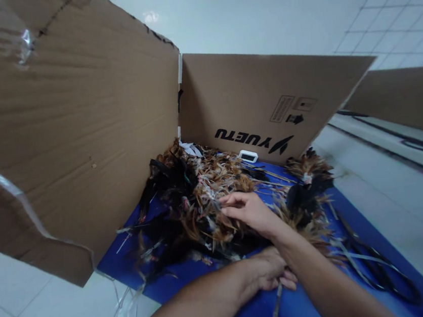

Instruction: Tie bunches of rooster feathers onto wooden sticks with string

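A: Background: a plain white wall and two upright brown cardboard panels, one at the left and one, bearing inverted black lettering, at the far side, bounding a flat blue work surface. What do the hands show?

B: The bare left hand, nearest the viewer, is closed around a thin brownish stick, whose lower end points toward the viewer. The right forearm crosses above it. The bare right hand reaches forward, thumb and forefinger near each other; whether a feather lies between them, one cannot tell.

A: And beyond the fingertips?

B: A loose heap of brown and pale feathers lies directly ahead, with glossy black plumes at its left. A brown-and-black feather cluster lies to the right; nearer the viewer on that side are black-handled metal scissors. A white-framed oblong device sits by the foot of the lettered panel.

A: Which step is this?

B: Apparently selecting feathers while the stick is held ready. The next move would seem to call for a light pinch on one piece, the left grip kept steady.
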`<state>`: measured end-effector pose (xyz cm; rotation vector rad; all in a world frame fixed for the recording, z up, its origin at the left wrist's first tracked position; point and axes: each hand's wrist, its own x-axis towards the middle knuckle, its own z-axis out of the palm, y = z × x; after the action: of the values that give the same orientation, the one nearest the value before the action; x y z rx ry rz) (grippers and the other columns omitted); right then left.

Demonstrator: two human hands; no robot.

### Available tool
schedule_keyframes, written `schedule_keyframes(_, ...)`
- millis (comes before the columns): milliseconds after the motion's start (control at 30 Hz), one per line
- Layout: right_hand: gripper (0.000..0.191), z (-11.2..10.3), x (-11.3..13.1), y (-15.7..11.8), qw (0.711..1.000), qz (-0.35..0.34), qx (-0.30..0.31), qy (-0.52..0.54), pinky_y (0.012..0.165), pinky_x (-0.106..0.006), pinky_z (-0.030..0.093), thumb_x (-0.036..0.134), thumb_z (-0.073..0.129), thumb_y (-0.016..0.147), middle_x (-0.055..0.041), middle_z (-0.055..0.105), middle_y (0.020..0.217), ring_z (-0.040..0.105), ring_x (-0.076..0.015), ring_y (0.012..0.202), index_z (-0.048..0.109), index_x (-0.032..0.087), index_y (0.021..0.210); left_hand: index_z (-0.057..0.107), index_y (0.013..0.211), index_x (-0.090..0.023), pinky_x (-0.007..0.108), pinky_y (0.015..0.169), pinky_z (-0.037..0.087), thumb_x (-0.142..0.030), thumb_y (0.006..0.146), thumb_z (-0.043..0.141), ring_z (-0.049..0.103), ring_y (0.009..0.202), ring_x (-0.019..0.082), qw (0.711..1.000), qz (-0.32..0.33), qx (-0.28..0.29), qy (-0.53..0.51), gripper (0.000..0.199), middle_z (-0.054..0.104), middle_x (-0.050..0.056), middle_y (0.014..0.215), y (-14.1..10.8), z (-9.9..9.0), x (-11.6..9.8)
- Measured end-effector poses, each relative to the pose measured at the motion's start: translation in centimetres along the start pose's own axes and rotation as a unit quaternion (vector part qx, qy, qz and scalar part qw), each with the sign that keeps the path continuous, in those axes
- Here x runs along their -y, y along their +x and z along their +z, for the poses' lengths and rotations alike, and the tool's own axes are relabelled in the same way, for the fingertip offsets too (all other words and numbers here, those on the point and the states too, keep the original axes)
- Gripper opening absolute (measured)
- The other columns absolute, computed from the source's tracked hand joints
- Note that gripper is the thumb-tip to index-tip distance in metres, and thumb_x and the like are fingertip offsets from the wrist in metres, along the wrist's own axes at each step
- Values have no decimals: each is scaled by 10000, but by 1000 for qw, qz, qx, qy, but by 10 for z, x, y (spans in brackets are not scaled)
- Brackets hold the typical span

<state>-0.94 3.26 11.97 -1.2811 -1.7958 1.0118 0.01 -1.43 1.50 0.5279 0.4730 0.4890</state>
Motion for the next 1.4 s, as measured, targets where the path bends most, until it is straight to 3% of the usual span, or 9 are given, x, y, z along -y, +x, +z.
schedule_keyframes(133,215,-38,4,-26,995,55,-60,61,601,-261,448,271,710,584,1,638,664,583,-144,630,520,176,619,434,600,-151,161,357,134,-217,690,635,258,347,10,997,-47,59,36,230,418,-35,486,-6,0,-5)
schedule_keyframes(300,388,-75,2,-60,989,106,-3,103,476,-256,433,293,632,687,38,615,590,554,-137,486,536,235,1059,412,694,-162,169,387,112,-299,700,633,237,375,10,996,-49,34,71,260,411,-45,535,-13,4,-9)
schedule_keyframes(400,310,-90,-5,-74,986,135,9,96,500,-266,444,321,577,735,13,638,579,563,-140,486,590,210,1024,384,697,-174,172,402,102,-331,693,642,224,380,7,995,-40,51,73,302,404,-51,546,-13,4,-8)
schedule_keyframes(500,272,-98,-11,-83,985,148,-34,87,611,-283,474,290,589,710,-41,696,748,622,-168,644,652,176,949,373,674,-172,177,409,90,-361,692,638,216,388,6,995,-29,63,69,327,395,-49,544,-14,4,-7)
schedule_keyframes(700,312,-108,-25,-98,981,152,-90,77,679,-311,495,260,610,660,-64,704,901,636,-217,791,680,188,955,353,676,-181,187,416,68,-353,679,643,210,395,13,994,-25,65,81,338,361,-61,526,-19,8,-10)
schedule_keyframes(933,260,-111,-29,-108,975,58,-206,-61,719,-310,494,364,704,617,-62,684,848,612,-209,782,684,177,796,363,685,-178,185,407,81,-438,640,661,225,388,7,993,-15,40,110,398,381,-60,530,-19,10,-6)
schedule_keyframes(1000,279,-108,-25,-109,974,57,-204,-79,652,-291,500,391,691,634,-50,672,809,607,-188,711,668,172,806,365,682,-176,183,405,91,-455,633,659,227,390,5,992,-10,39,121,409,380,-61,537,-19,10,-5)
schedule_keyframes(1133,336,-100,-26,-111,976,137,-160,-60,513,-266,491,414,636,697,-23,664,685,587,-151,535,618,160,916,427,739,-157,177,404,127,-484,630,642,244,395,4,988,-2,24,154,406,406,-54,567,-20,11,-4)
schedule_keyframes(1400,221,-89,-48,-108,977,186,-100,-36,472,-247,495,386,606,719,3,643,602,595,-136,475,552,174,751,501,899,-144,177,414,175,-554,584,658,279,405,13,984,1,22,176,540,406,-61,578,-22,14,-5)
